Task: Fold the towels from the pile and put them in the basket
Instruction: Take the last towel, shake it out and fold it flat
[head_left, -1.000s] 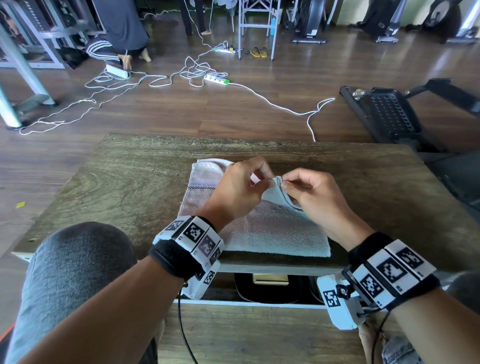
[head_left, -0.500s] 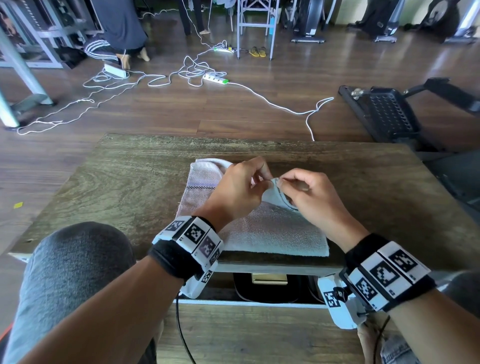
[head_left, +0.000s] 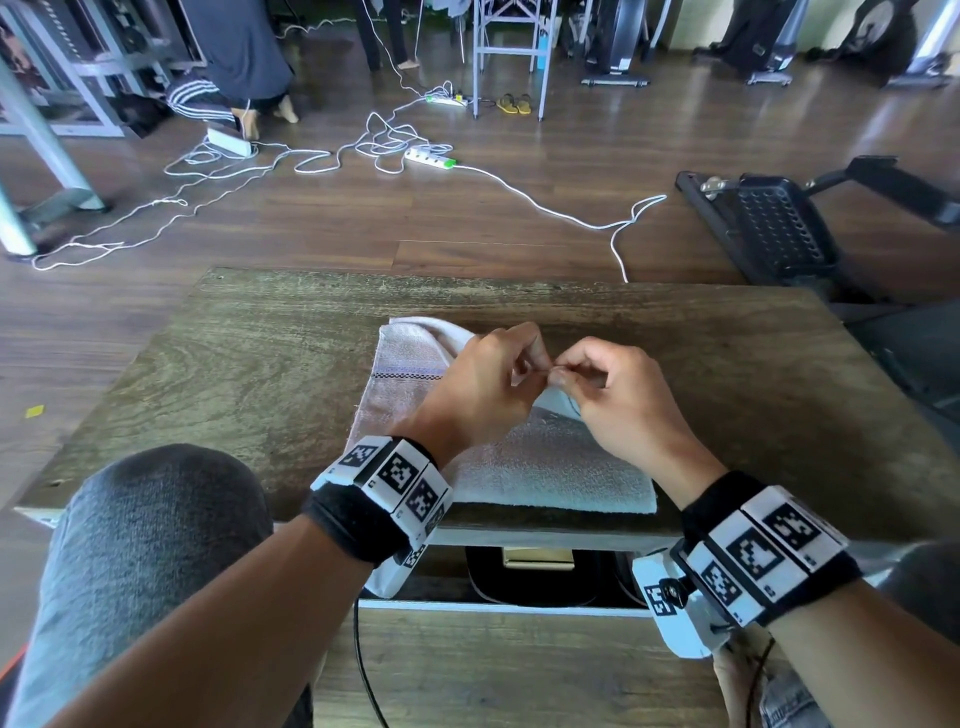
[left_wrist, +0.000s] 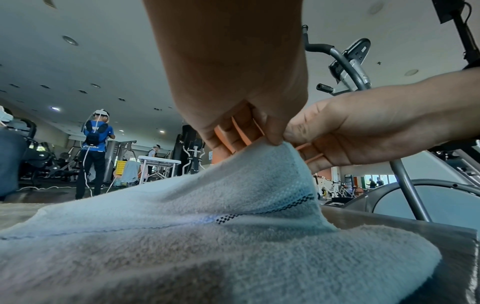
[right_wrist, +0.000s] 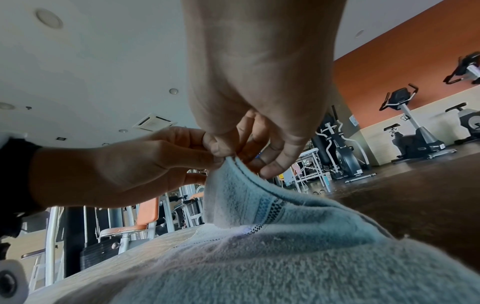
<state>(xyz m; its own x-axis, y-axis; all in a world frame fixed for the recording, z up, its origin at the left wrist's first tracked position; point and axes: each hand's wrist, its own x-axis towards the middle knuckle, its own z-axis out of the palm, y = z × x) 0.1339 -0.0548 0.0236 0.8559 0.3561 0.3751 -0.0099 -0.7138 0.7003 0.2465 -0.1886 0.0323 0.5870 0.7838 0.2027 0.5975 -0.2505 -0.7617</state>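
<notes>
A pale blue-white towel (head_left: 545, 467) with a dark checked stripe lies folded on the wooden table (head_left: 249, 364). Over its middle my left hand (head_left: 488, 384) and right hand (head_left: 618, 400) meet, both pinching one raised corner of the towel (left_wrist: 272, 156) between thumb and fingers. The left wrist view has my left hand (left_wrist: 244, 115) and my right hand (left_wrist: 358, 127) together at the corner's tip. From the right wrist, the lifted towel flap (right_wrist: 241, 189) hangs below my right hand (right_wrist: 259, 115) and left hand (right_wrist: 145, 164). No basket or pile shows.
The table's near edge (head_left: 519, 532) runs just under the towel, with a dark box (head_left: 535, 577) on a shelf below. My knee (head_left: 150, 545) sits at the left. White cables (head_left: 363, 156) and gym machines (head_left: 779, 228) lie on the floor beyond.
Both hands stay at the towel's raised corner; the right hand has drawn closer to the left, so the lifted flap looks smaller and more bunched.
</notes>
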